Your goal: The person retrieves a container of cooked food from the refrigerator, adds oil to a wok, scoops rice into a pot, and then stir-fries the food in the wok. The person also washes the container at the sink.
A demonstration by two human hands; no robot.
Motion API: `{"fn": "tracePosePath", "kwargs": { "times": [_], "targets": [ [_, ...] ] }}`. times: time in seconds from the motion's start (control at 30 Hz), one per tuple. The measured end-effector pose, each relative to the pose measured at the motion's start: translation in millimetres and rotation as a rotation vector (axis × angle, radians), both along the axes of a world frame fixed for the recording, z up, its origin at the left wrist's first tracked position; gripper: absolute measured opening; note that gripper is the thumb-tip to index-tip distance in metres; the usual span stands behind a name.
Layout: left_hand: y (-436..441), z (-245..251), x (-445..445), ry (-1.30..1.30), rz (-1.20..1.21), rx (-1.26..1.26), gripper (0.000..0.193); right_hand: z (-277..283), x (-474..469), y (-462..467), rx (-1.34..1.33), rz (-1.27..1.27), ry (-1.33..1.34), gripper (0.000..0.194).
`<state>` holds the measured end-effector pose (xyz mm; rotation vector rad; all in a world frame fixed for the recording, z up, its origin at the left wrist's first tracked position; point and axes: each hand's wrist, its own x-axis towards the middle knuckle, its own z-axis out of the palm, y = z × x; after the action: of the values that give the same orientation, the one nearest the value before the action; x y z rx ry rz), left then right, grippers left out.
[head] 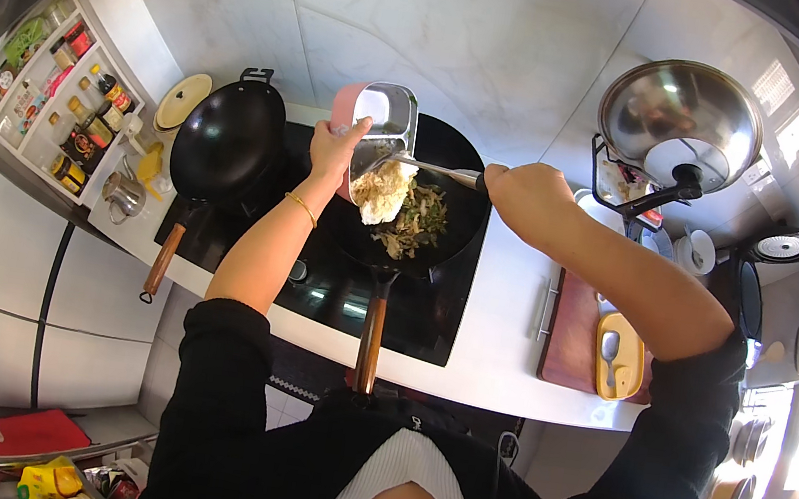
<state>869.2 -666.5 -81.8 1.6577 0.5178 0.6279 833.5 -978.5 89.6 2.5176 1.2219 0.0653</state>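
My left hand [336, 146] grips a pink lunch box with a metal lining [388, 108], tilted over a black wok [462, 231] on the cooktop. Pale cooked rice [381, 190] hangs from the box's lower end, over the wok. My right hand [520, 193] is closed around the dark handle of a metal utensil [447, 171], whose tip is at the box's mouth against the rice; its exact shape is hidden. Chopped greens and light-coloured pieces [414, 225] lie in the wok. The wok's wooden handle [372, 329] points towards me.
A second black wok [228, 140] stands on the left. Sauce bottles fill a rack [70, 108] at far left, near a metal pitcher [123, 194]. On the right are a wooden board [569, 340], a yellow tray with a spoon [616, 388], and a large metal lid [645, 108] on a stand.
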Motion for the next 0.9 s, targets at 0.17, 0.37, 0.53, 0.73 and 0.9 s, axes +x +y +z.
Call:
{"fn": "tracePosePath", "kwargs": {
  "times": [0.17,0.37,0.53,0.73,0.9],
  "targets": [
    [3,4,-4,0.022,0.027,0.073,0.077,7,-5,-14,0.003,0.061,-0.059,0.011],
    [11,20,-8,-0.018,-0.006,0.065,0.078,18,-20,-38,-0.015,-0.042,-0.182,0.019],
    [8,33,-11,-0.086,-0.065,-0.078,0.071,17,-10,-25,0.038,-0.076,-0.134,0.019],
    [3,49,-20,-0.164,-0.068,0.165,0.065,16,-2,-13,0.078,-0.206,0.087,0.020],
    [-3,59,-19,-0.218,-0.044,0.091,0.056,16,11,-8,0.045,-0.268,0.321,0.022]
  ]
}}
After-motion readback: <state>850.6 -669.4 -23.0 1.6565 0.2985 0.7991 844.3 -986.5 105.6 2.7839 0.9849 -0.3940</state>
